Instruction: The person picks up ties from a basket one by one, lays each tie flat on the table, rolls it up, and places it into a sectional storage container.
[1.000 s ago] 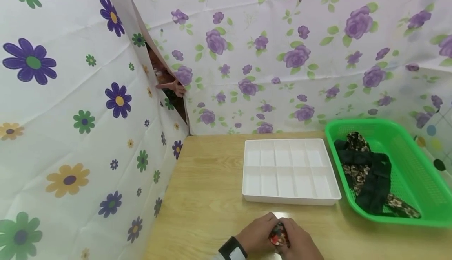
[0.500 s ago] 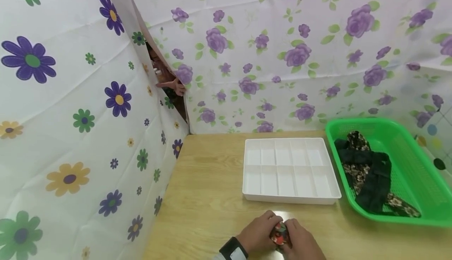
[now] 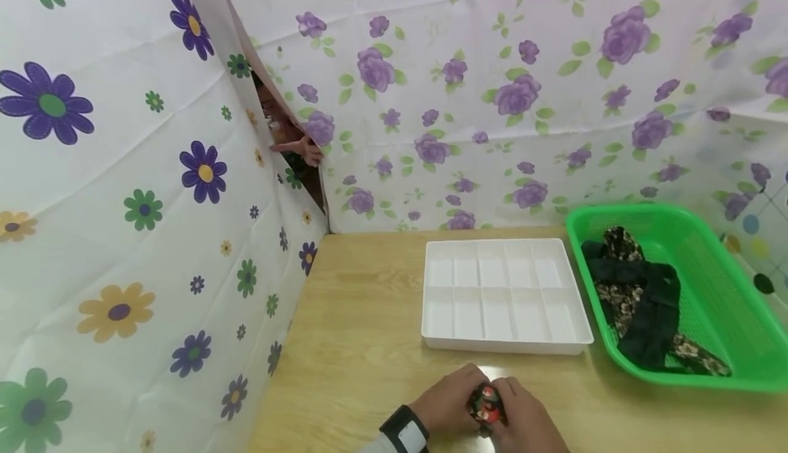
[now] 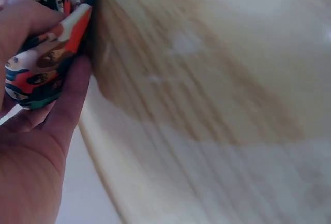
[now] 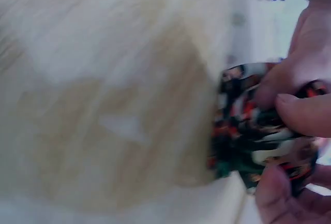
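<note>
Both forearms enter at the bottom of the head view, right of centre, and slant toward each other. The left hand (image 3: 448, 399) points up and to the right, its back turned upward, and the right hand (image 3: 528, 417) leans up and to the left. Their fingertips meet around one patterned fabric bundle (image 3: 486, 404), and both hands are curled and gripping it between them. In the left wrist view the bundle sits at the upper left, folded over, with thumb and fingers pressing it from either side. In the right wrist view it sits at the right edge, slightly blurred, with fingers pinching it from above and below.

One black wristband (image 3: 403, 429) with a pale face circles the left wrist, above one grey sleeve (image 3: 377, 445).

One white tray (image 3: 505, 346) lies just beyond the hands, right of centre, with ten compartments in two rows of five. One green basket (image 3: 708, 282) stands at the right of the frame, beside the tray. Black cloth (image 3: 652, 326) and brown floral cloth (image 3: 697, 356) lie tangled in it; how many pieces, I cannot tell. All rest on one wooden table (image 3: 357, 316).

One daisy-print curtain (image 3: 148, 261) fills the left side and one rose-print curtain (image 3: 458, 165) the top. A second person (image 3: 303, 150) shows partly through the gap between them.
</note>
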The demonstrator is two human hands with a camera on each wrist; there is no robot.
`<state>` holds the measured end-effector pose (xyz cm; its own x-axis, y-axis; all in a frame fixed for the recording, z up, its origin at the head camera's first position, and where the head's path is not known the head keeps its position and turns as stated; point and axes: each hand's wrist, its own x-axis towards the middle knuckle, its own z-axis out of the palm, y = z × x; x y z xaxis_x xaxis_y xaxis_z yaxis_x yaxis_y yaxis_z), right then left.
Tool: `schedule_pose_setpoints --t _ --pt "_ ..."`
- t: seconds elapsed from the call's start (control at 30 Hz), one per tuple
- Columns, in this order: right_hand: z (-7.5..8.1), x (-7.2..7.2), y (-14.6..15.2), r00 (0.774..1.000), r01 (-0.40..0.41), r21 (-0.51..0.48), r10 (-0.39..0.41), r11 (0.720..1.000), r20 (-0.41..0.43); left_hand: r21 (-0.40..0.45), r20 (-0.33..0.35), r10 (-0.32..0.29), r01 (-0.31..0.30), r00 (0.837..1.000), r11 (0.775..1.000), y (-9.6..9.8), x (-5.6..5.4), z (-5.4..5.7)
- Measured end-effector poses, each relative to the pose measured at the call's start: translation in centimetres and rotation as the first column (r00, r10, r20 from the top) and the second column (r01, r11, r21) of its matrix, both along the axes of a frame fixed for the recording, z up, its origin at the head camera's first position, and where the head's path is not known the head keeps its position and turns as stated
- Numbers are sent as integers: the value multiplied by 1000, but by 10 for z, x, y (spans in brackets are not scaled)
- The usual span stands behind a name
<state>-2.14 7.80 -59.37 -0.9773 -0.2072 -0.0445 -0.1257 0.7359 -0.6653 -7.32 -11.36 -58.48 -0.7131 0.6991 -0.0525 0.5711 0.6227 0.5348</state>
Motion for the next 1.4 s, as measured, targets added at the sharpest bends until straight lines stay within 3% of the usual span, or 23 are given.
schedule_pose_setpoints --t 0.17,0.27,0.4,0.47,0.5,0.57,0.6,0.7,0.8,0.87,0.9,0.93,0.97,1.1,1.17,1.23,1.33,1.4 --pt "-14 5 4 987 108 -170 -84 980 140 49 90 7 -11 996 999 -4 3 -7" --pt "-15 10 4 982 116 -162 -88 980 169 55 118 25 -31 993 998 -5 7 -11" --pt "-14 8 4 989 91 -154 -72 984 126 60 87 70 -75 994 995 -4 8 -13" --pt "-15 5 4 987 103 -145 -83 984 139 79 81 117 -123 990 989 -2 9 -15" --pt "-17 5 4 981 124 -143 -100 982 166 103 112 163 -175 980 979 -1 11 -15" --pt "-21 3 4 967 167 -142 -133 976 218 160 195 282 -315 939 936 3 16 -17" --pt "-23 2 4 961 183 -146 -145 972 237 193 253 341 -393 905 899 5 20 -18" --pt "-26 0 3 946 233 -189 -177 954 272 285 455 447 -601 770 746 10 28 -17" --pt "-23 1 1 929 291 -238 -214 927 302 344 632 390 -693 670 634 15 34 -12" --pt "-16 4 0 917 334 -246 -252 910 310 379 719 298 -714 628 589 18 37 -8" --pt "-12 5 -1 910 354 -238 -275 904 310 391 745 258 -717 615 577 19 38 -5" --pt "-7 5 -3 909 360 -236 -282 903 307 407 763 218 -714 609 570 21 39 -3" --pt "-3 6 -4 909 361 -237 -284 902 306 422 759 201 -703 619 572 22 40 0" --pt "13 6 -7 931 306 -298 -219 904 292 443 681 250 -660 688 607 24 40 12" --pt "20 5 -3 943 235 -344 -128 909 307 437 650 277 -646 708 626 20 38 18" --pt "28 3 4 951 188 -375 -72 908 301 439 667 241 -633 705 637 14 34 25" --pt "40 -7 13 968 119 -392 -19 912 250 460 718 137 -613 682 643 3 24 36" --pt "48 -16 14 971 124 -437 -18 891 237 477 732 81 -595 676 647 -3 14 44"
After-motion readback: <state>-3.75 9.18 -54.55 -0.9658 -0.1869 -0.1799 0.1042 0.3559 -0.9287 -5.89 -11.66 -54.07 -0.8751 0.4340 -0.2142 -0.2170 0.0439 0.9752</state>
